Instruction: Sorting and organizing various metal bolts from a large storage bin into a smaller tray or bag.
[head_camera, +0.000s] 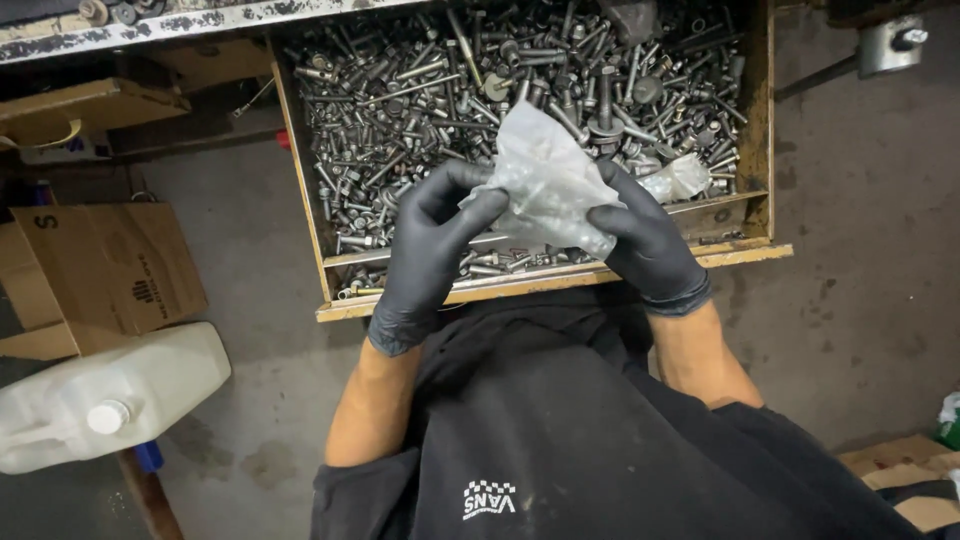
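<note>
Both my hands wear black gloves and together hold a crumpled clear plastic bag (545, 180) above an open wooden drawer (755, 120). My left hand (430, 245) pinches the bag's left edge with thumb and fingers. The bag's right lower side is gripped by my right hand (645, 240). The drawer is filled with several grey metal bolts and screws (420, 90). A second small clear bag (680, 180) lies on the bolts just right of my right hand.
A white plastic jug (100, 400) with a white cap lies on the concrete floor at lower left. Cardboard boxes (100, 265) stand at the left. A workbench edge (150, 25) runs along the top left. More cardboard (900, 470) sits at lower right.
</note>
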